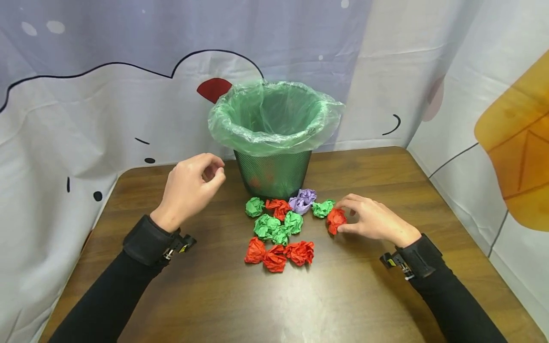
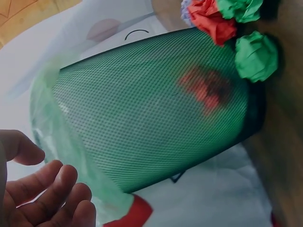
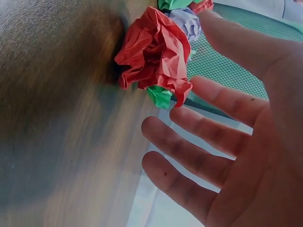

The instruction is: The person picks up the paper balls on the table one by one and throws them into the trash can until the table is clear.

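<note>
My right hand (image 1: pixel 375 219) reaches around a crumpled red paper ball (image 1: pixel 336 220) at the right of the pile, thumb on one side and fingers on the other. In the right wrist view the fingers are spread and fairly straight beside the ball (image 3: pixel 154 52), not closed round it. My left hand (image 1: pixel 190 188) hovers left of the mesh wastebasket (image 1: pixel 274 174), loosely curled and holding nothing. The basket has a green plastic liner (image 1: pixel 274 140) folded over its rim. Red crumpled paper (image 2: pixel 206 90) shows through the mesh in the left wrist view.
Before the basket lie a green ball (image 1: pixel 255 207), a red one (image 1: pixel 278 208), a purple one (image 1: pixel 302 201), and another green one (image 1: pixel 322 208). Nearer sit clustered green balls (image 1: pixel 267 226) and a row of red ones (image 1: pixel 274 258). A printed curtain (image 1: pixel 128 109) hangs behind the wooden table (image 1: pixel 206 295).
</note>
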The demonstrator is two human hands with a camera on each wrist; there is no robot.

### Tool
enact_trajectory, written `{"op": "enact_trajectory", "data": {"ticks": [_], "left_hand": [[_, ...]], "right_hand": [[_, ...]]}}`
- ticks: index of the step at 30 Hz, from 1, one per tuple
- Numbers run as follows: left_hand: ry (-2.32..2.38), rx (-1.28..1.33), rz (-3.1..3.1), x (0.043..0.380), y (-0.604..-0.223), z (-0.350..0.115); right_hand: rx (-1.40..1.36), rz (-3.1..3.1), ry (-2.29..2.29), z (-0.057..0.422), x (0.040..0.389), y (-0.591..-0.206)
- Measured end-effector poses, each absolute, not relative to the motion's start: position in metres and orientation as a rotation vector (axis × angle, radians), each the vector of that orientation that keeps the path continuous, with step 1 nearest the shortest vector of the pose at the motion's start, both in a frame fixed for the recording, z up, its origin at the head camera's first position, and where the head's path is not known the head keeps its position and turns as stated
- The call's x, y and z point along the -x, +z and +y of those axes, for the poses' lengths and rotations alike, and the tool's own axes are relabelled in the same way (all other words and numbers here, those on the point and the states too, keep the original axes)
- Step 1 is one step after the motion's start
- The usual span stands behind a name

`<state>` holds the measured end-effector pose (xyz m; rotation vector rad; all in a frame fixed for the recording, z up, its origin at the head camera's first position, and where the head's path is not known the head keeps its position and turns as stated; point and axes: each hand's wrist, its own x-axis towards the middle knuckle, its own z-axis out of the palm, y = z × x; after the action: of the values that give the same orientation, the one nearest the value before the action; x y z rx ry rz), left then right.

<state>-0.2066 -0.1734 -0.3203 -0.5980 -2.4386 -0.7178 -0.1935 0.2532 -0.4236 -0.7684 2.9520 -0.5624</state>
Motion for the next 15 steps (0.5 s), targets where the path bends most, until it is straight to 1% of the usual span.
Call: {"op": "enact_trajectory", "data": {"ticks": [6,15], "left_hand": [[-0.730,0.570,-2.467,0.205,-0.335,-0.175],[-0.760,0.518,-2.506,0.202,-0.347,-0.183]], "right_hand": [[0.772,2.949,-0.537,0.250,0.195,-0.426],[0.798,2.930,-0.535,0.244,0.198,-0.432]]}}
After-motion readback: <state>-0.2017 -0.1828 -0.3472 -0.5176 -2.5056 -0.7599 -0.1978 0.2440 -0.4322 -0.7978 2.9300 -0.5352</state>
